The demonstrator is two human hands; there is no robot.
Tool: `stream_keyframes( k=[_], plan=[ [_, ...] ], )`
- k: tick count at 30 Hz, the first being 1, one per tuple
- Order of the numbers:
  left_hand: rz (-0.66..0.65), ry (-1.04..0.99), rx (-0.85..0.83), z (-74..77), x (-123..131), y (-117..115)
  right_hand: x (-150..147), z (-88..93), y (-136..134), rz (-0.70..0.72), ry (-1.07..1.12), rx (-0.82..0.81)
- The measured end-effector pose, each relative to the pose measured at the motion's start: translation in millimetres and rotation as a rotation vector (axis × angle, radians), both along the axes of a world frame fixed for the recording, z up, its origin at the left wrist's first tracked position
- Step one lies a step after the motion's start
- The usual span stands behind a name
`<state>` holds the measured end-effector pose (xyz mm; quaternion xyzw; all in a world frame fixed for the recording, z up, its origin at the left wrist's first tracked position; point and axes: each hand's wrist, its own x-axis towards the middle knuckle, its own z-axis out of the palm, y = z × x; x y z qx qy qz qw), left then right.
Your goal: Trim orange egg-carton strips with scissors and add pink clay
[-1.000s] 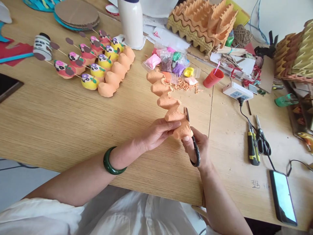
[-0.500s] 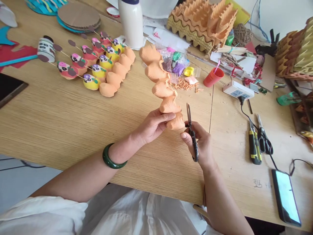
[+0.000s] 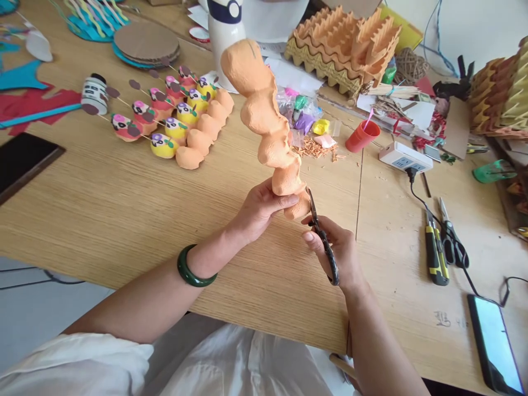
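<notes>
My left hand (image 3: pixel 259 209), with a green bangle on the wrist, grips the lower end of a long orange egg-carton strip (image 3: pixel 264 121) that stands nearly upright above the wooden table (image 3: pixel 103 209). My right hand (image 3: pixel 336 250) is closed round black-handled scissors (image 3: pixel 324 239). Their blades touch the strip's bottom cup beside my left thumb.
A row of painted egg-carton figures (image 3: pixel 173 118) on sticks lies at the back left beside a white bottle (image 3: pixel 225 27). Clay bags (image 3: pixel 303 113), a red cup (image 3: pixel 361 136), a power strip (image 3: pixel 402 158), a utility knife (image 3: pixel 437 256), spare scissors (image 3: pixel 454 242), a phone (image 3: pixel 495 346) and stacked egg cartons (image 3: pixel 342 41) lie to the right.
The egg-carton strip has swung from lying slanted near the table to nearly upright. The scissors came off its bottom cup and now touch it again.
</notes>
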<state>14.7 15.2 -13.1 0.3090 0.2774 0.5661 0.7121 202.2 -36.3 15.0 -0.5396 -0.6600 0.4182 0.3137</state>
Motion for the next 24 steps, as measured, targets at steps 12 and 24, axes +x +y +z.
stream_keyframes(
  k=[12,24],
  plan=[
    [0.062,0.069,0.039,-3.1,0,2,-6,3.7,0,-0.033,-0.003,0.027],
    [0.103,0.105,0.032,-5.7,5,-1,-7,-7.9,0,-0.062,-0.085,0.083]
  ],
)
